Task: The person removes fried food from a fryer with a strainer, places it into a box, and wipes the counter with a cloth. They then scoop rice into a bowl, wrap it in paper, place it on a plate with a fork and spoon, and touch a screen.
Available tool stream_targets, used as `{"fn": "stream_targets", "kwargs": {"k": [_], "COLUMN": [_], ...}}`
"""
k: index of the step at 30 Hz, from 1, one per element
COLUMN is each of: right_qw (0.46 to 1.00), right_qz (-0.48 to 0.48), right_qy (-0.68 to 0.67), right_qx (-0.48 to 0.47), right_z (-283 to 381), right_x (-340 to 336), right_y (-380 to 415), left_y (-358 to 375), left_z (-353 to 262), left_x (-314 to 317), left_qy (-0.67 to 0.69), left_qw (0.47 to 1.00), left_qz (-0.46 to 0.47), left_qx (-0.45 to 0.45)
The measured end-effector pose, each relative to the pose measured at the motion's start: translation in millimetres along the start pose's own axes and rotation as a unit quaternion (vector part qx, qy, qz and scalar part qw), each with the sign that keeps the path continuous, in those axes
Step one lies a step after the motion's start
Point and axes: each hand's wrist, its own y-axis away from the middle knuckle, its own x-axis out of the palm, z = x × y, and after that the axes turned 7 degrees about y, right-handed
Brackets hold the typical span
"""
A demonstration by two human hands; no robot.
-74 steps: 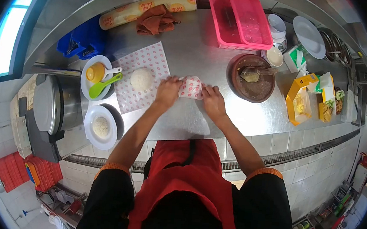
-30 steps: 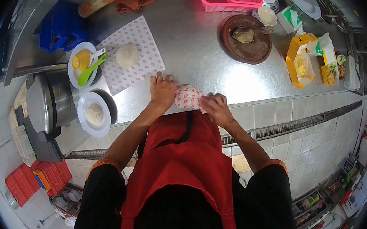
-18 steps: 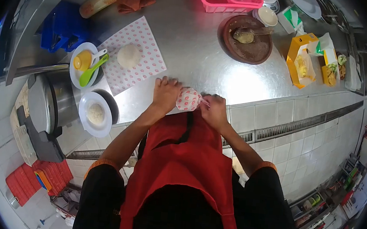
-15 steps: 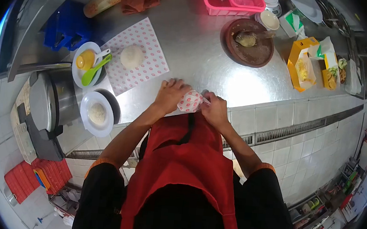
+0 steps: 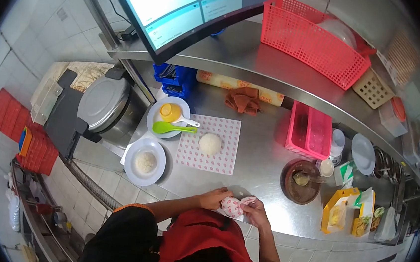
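Observation:
A small bundle [image 5: 232, 207] wrapped in white paper with red prints is between my hands at the counter's front edge; its contents are hidden. Curled round its left side is my left hand [image 5: 213, 198]. My right hand [image 5: 256, 213] pinches a loose end of the wrapper on the right. Farther back lies a flat sheet of the same printed paper [image 5: 195, 157] with a rounded mound of white rice [image 5: 210, 144] on it. To its left, a white plate [image 5: 162, 156] bears more rice. Another plate [image 5: 152, 116] holds a yellow cup [image 5: 169, 112] and a green spoon [image 5: 163, 127].
On the right stand a brown stone mortar [image 5: 290, 188], a pink basket [image 5: 308, 149] and yellow food boxes [image 5: 329, 221]. A large lidded pot [image 5: 103, 103] is at left. A steel shelf [image 5: 246, 54] with a screen [image 5: 181, 3] and a red basket [image 5: 312, 45] overhangs the back.
My view has tilted up and turned left, bringing the shelf and screen in. Both hands still hold the bundle; a wrapper end now sticks up more at my right fingers.

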Motion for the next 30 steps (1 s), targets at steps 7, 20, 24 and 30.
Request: {"fn": "stream_targets", "kwargs": {"k": [7,20,24,30], "right_qw": [0.947,0.824,0.93,0.964], "right_qz": [-0.267,-0.24,-0.216,-0.238], "right_qy": [0.093,0.444,0.268,0.082], "right_qx": [-0.15,-0.256,-0.128,-0.088], "right_z": [28,38,46,40], "right_x": [41,44,59,42], "right_y": [-16,-11,-6,-19], "left_y": [-2,-4,-6,-13], "left_z": [-37,-44,-42,-70], "left_x": [19,32,26,2], "left_qy": [0.232,0.398,0.366,0.432], "left_qw": [0.962,0.897,0.911,0.884], "left_qz": [-0.124,-0.169,-0.168,-0.157], "left_qx": [-0.068,-0.092,-0.088,-0.083]}}
